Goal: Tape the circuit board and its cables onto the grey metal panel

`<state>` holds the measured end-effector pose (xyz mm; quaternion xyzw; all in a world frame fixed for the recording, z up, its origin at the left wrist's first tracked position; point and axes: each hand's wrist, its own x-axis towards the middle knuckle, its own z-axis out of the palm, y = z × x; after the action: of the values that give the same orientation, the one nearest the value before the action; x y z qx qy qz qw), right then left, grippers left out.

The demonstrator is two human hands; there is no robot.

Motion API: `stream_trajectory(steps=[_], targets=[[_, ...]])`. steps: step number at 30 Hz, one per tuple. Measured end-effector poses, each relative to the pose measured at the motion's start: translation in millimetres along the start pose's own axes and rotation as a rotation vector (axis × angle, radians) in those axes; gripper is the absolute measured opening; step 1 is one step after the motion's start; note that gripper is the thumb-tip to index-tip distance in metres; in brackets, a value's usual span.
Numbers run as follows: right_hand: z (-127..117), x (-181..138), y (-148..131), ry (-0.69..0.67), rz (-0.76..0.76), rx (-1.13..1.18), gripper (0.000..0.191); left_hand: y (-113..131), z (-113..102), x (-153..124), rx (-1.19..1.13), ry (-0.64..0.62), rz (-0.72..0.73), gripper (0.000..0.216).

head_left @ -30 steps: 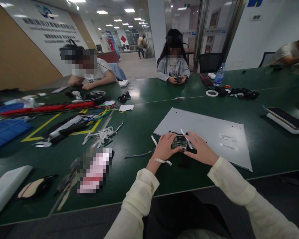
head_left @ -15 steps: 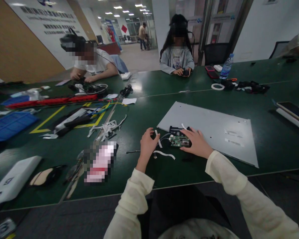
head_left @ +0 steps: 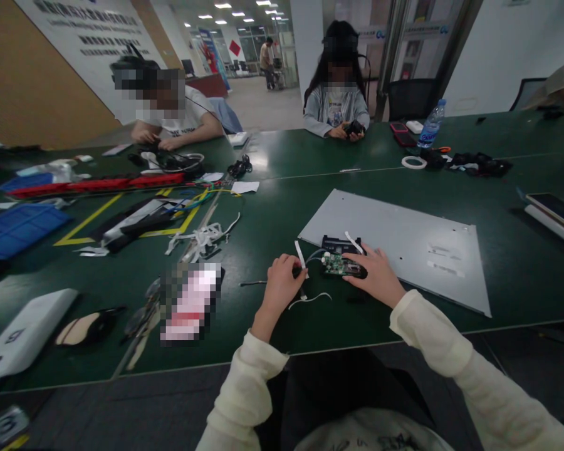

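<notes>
A small device with a bare green circuit board point(head_left: 341, 264) and a black housing point(head_left: 333, 243) lies partly on the edge of a grey panel point(head_left: 380, 225). My right hand point(head_left: 376, 274) grips the board's right side, thumb in front and fingers on top. Thin grey cable point(head_left: 314, 254) runs left from the board to my left hand point(head_left: 284, 280), whose fingers are pinched around it. A white strip point(head_left: 299, 252) stands up at those fingertips; the exact hold is partly hidden. Below it, another thin white strip point(head_left: 317, 299) curls on the table. A second white strip point(head_left: 354, 242) sticks up near the housing.
A phone point(head_left: 192, 302), a mouse point(head_left: 87, 327) and a white box-like device point(head_left: 26, 335) lie left on the green table point(head_left: 263, 232). Tangled white strips point(head_left: 204, 241) and a blue tray point(head_left: 21, 228) lie beyond. Two people sit opposite; a water bottle point(head_left: 431, 125) stands far right.
My left fingers have closed in around the cable and the hand sits slightly lower. The lower white strip has shifted and turned. The right hand keeps its grip on the board.
</notes>
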<state>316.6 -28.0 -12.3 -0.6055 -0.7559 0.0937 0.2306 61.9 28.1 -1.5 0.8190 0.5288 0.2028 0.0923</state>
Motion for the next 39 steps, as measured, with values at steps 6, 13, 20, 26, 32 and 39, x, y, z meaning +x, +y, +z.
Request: stream_trajectory(steps=[6, 13, 20, 26, 32, 39], targets=[[-4.7, -2.9, -4.6, 0.011, -0.045, -0.079, 0.046, 6.0, -0.5, 4.4, -0.037, 0.021, -0.003, 0.012], [-7.6, -9.6, -1.8, 0.105, -0.029, -0.088, 0.041, 15.4, -6.5, 14.1, -0.19, -0.001, 0.031, 0.01], [-22.5, 6.1, 32.2, 0.174, 0.07, -0.144, 0.037, 38.9, -3.0, 79.1, -0.092, -0.009, 0.211, 0.008], [-17.7, 26.5, 59.3, 0.176, 0.212, -0.125, 0.035, 51.6, 23.5, 129.8, 0.046, -0.143, 0.265, 0.018], [-11.6, 25.9, 64.0, 0.221, 0.218, -0.074, 0.036, 39.6, 31.9, 133.0, 0.071, -0.093, 0.214, 0.022], [-11.4, 25.6, 70.9, 0.293, 0.156, -0.056, 0.032, 7.6, -18.2, 122.7, -0.092, -0.267, 0.309, 0.025]])
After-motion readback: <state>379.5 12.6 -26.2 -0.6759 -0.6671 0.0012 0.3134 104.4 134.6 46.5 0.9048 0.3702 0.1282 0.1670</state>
